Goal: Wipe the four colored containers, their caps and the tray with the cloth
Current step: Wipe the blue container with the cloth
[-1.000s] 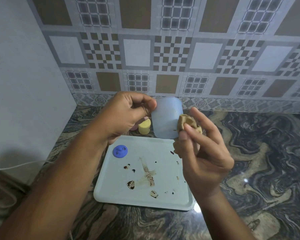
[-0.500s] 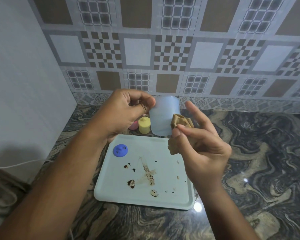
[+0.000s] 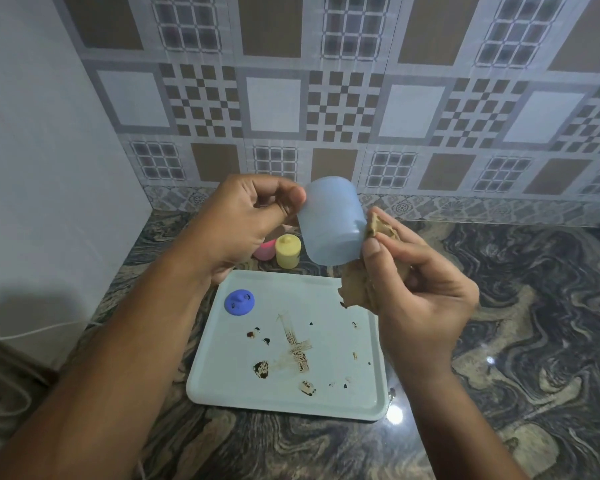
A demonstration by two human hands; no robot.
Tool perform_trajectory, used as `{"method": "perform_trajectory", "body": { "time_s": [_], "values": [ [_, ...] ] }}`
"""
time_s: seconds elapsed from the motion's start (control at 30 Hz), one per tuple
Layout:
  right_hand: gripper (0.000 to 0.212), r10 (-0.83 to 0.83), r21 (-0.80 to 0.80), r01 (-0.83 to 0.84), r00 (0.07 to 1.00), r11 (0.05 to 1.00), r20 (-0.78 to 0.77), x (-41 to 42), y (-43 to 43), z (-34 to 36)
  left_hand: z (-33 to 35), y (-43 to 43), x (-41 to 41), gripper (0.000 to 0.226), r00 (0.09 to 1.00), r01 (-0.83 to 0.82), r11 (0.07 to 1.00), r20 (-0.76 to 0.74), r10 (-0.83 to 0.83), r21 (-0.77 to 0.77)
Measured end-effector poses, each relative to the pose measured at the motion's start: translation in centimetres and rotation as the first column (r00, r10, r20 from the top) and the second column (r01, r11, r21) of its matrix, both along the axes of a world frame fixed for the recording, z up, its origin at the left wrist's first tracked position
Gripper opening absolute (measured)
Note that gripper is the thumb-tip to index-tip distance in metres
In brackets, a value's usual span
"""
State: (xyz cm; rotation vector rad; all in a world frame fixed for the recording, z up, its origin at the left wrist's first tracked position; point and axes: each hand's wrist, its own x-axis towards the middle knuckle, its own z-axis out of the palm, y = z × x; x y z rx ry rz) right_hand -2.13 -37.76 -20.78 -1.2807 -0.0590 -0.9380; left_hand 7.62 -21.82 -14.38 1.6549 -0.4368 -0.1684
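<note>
Blue container (image 3: 331,225): off the worktop (image 3: 499,306), tilted, in the air over the far edge of the tray (image 3: 222,358).

Pinched at its upper end by the left hand (image 3: 243,223); grip closed there, thumb and fingertips on the edge. Probably held that way to leave the side wall bare for wiping.

Right hand (image 3: 420,289): grip closed round a bunched tan cloth (image 3: 355,292), top of the wad pressed against the container's right flank. Judged mid-wipe on the outer wall.

Held over the tray, probably so that anything falling lands there rather than on the worktop.

Contents of the blue container: cannot tell; mouth not in view.

Blue cap (image 3: 239,303): off, lying flat in the tray's far-left corner, dark specks on it. Not yet back on.

Tray also carrying brown smears and dark spots (image 3: 297,351) across its middle and near side. Judged unwiped.

Yellow container (image 3: 287,251): upright on the worktop just beyond the tray, capped, contents hidden.

Pink container (image 3: 265,252): just left of the yellow one, mostly behind the left hand; cap and contents not readable.

Fourth container: not seen.
</note>
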Motion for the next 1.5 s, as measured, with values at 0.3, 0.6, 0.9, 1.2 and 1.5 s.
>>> {"method": "perform_trajectory", "body": {
  "time_s": [0.3,0.6,0.9,1.2,1.5],
  "values": [
    [0.015,0.019,-0.15,-0.028,0.998,0.988,-0.058,-0.4,0.2,0.4,0.2,0.3,0.2,0.012,0.996,-0.014,0.998,0.091,0.008,0.065],
    [0.029,0.18,0.35,-0.097,0.961,0.932,-0.212,1.3,-1.5,1.0,0.2,1.6,0.2,0.023,0.978,0.159,0.974,0.111,-0.177,0.16],
    [0.044,0.179,-0.059,-0.205,0.939,0.977,-0.295,0.7,-0.5,-0.2,-0.3,0.9,0.8,0.048,0.978,0.069,0.969,0.177,-0.113,0.238],
    [0.099,-0.085,-0.364,-0.008,0.968,0.931,-0.237,1.0,-0.5,-2.6,-0.3,0.3,-0.3,0.017,0.976,0.04,0.985,0.204,-0.075,0.168],
    [0.099,-0.077,-0.312,0.012,0.977,0.95,-0.199,0.8,-0.3,-3.4,-1.2,-0.2,0.3,0.01,0.967,0.046,0.976,0.234,-0.097,0.213]
  ]
}}
